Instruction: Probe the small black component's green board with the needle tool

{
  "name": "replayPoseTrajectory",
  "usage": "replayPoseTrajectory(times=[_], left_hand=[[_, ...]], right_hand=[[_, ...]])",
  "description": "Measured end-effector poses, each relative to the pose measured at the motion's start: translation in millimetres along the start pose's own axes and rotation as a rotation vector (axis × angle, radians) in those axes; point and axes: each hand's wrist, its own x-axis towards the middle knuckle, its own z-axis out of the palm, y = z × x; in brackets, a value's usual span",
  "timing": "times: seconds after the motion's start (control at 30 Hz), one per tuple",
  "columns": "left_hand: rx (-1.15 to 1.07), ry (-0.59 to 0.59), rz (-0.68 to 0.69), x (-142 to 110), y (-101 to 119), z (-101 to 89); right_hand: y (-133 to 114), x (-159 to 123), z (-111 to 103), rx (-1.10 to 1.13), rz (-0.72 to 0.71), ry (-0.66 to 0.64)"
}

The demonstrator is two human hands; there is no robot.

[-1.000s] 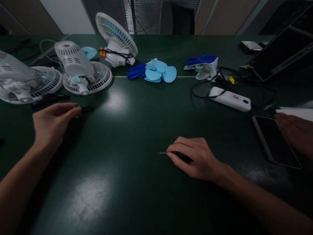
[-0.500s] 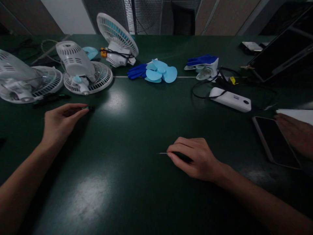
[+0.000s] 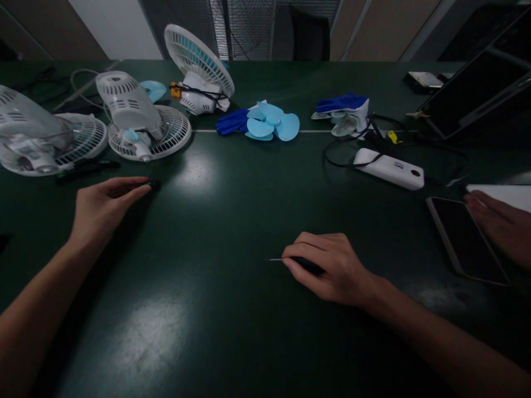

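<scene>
Head view: right hand (image 3: 334,268) holds dark-handled tool (image 3: 307,265)

The left hand (image 3: 105,200) hid most of the dark piece (image 3: 155,185) at its fingertips, leaving its kind unclear. The right hand (image 3: 327,268) covered part of the thin-tipped tool's black handle (image 3: 307,265). The left edge cut off the leftmost fan (image 3: 35,130); the right edge cropped another person's hand (image 3: 500,224) and a white sheet (image 3: 504,193). Light-blue fan blades (image 3: 271,122) concealed part of a blue glove (image 3: 230,122). Print on the white oblong device (image 3: 390,168) was too small to read.
</scene>
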Motion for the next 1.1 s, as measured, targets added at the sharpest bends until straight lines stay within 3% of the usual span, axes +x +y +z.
replayPoseTrajectory(times=[0.3, 0.47, 0.63, 0.87, 0.97, 1.1], left_hand=[[0.09, -0.031, 0.016, 2, -4, -2.6], [0.178, -0.073, 0.101, -5, 15, -6.3], [0.135, -0.267, 0.25, -43, 55, 3.9], [-0.093, -0.663, 0.484, -131, 92, 51.6], [-0.098, -0.705, 0.579, -149, 100, 65.8], [-0.1, -0.692, 0.621, -151, 102, 72.0]], right_hand=[[-2, 1, -1, -0.002, 0.002, -0.001], [-2, 0, -1, -0.006, -0.007, 0.005], [-3, 1, -2, -0.008, -0.007, 0.019], [-3, -1, -1, -0.003, -0.024, 0.028], [-2, -2, 0, -0.002, -0.042, 0.022], [-4, -1, 0, -0.014, -0.049, 0.006]])
